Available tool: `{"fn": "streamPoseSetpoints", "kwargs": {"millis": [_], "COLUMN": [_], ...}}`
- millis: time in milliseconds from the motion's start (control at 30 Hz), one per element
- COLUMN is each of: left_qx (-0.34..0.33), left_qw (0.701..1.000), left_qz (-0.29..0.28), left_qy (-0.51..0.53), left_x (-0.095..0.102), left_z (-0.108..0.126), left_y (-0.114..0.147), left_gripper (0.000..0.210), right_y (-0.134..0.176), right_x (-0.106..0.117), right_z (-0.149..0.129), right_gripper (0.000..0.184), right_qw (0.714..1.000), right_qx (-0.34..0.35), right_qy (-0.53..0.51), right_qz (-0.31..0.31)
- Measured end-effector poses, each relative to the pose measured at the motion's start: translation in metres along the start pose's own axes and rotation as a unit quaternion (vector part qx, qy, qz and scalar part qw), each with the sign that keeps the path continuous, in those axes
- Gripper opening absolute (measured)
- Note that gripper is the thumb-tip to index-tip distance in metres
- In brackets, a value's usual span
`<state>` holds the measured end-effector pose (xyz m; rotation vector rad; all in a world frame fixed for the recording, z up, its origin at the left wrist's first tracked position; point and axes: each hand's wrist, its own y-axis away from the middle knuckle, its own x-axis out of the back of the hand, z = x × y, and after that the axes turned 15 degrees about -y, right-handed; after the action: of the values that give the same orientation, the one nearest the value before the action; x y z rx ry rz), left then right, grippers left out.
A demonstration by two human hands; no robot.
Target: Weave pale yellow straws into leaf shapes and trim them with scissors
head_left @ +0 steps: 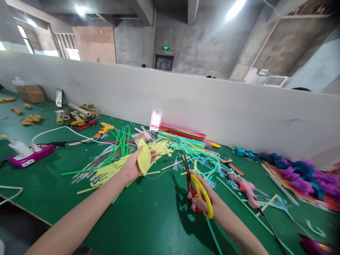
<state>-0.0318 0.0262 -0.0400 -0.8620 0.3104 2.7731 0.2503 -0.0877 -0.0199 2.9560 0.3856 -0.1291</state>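
My left hand [133, 166] is over the middle of the table, fingers curled round a flat, pale yellow, petal-shaped fuzzy piece [145, 157]. Beneath and beside it lies a heap of yellow pipe cleaners [111, 171]. In my right hand [205, 198] is a pair of scissors [203, 194] with a big yellow handle loop, dark blades pointing away from me. Red grips [193, 193] show in the same hand; whether they belong to a second tool I cannot tell. Green pipe cleaners [122, 141] and thin metal wires [106, 161] lie left of my left hand.
A pink glue gun [249, 193] with a cord lies at right, near purple and blue fuzzy pieces [300, 175]. At left are a yellow glue gun [106, 128], bamboo tubes [82, 111] and a purple power strip [32, 156]. A white partition [119, 94] borders the green table.
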Motion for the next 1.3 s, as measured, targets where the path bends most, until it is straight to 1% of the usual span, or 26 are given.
{"fn": "streamPoseSetpoints", "kwargs": {"millis": [67, 100, 233, 333, 433, 500, 567, 667, 833, 967, 1133, 1233, 1300], "left_qx": [-0.004, -0.006, -0.004, 0.001, 0.004, 0.006, 0.008, 0.01, 0.02, 0.019, 0.014, 0.022, 0.023], "left_qw": [1.0, 1.0, 1.0, 1.0, 1.0, 1.0, 1.0, 1.0, 0.999, 0.999, 1.0, 1.0, 1.0], "left_qz": [-0.002, -0.003, -0.002, -0.002, 0.003, 0.006, 0.006, 0.004, 0.022, 0.021, 0.003, -0.012, -0.016], "left_qy": [-0.004, -0.007, -0.009, -0.006, -0.009, -0.011, -0.01, -0.007, 0.013, 0.024, 0.025, 0.011, 0.002], "left_x": [0.0, 0.001, 0.001, 0.0, -0.001, -0.002, -0.002, -0.002, -0.006, -0.01, -0.012, -0.012, -0.011], "left_z": [0.0, 0.0, 0.0, -0.001, -0.001, 0.0, 0.0, 0.0, 0.002, 0.005, 0.006, 0.006, 0.005], "left_y": [-0.001, -0.001, -0.002, -0.001, 0.0, 0.001, 0.001, 0.001, 0.002, 0.005, 0.008, 0.009, 0.009], "left_gripper": [0.037, 0.037, 0.038, 0.036, 0.033, 0.033, 0.033, 0.034, 0.036, 0.039, 0.042, 0.044, 0.045], "right_y": [0.0, 0.0, 0.001, 0.0, -0.004, -0.007, -0.01, -0.014, -0.017, -0.016, -0.017, -0.017, -0.017], "right_x": [0.002, 0.003, 0.009, 0.011, 0.008, 0.003, -0.001, -0.004, -0.004, -0.01, -0.016, -0.016, -0.016], "right_z": [0.003, 0.005, 0.008, 0.009, 0.011, 0.012, 0.014, 0.018, 0.026, 0.027, 0.029, 0.031, 0.032], "right_gripper": [0.083, 0.081, 0.06, 0.058, 0.058, 0.056, 0.053, 0.053, 0.059, 0.062, 0.057, 0.055, 0.05], "right_qw": [0.999, 0.998, 0.996, 0.994, 0.994, 0.994, 0.993, 0.993, 0.994, 0.995, 0.994, 0.992, 0.99], "right_qx": [-0.005, -0.004, -0.018, -0.028, -0.026, -0.01, 0.011, 0.035, 0.025, 0.029, 0.058, 0.058, 0.077], "right_qy": [-0.048, -0.064, -0.091, -0.106, -0.077, -0.042, -0.023, -0.018, -0.037, -0.034, -0.016, -0.03, -0.03], "right_qz": [0.001, 0.004, 0.002, 0.023, 0.071, 0.102, 0.115, 0.114, 0.095, 0.084, 0.094, 0.105, 0.113]}}
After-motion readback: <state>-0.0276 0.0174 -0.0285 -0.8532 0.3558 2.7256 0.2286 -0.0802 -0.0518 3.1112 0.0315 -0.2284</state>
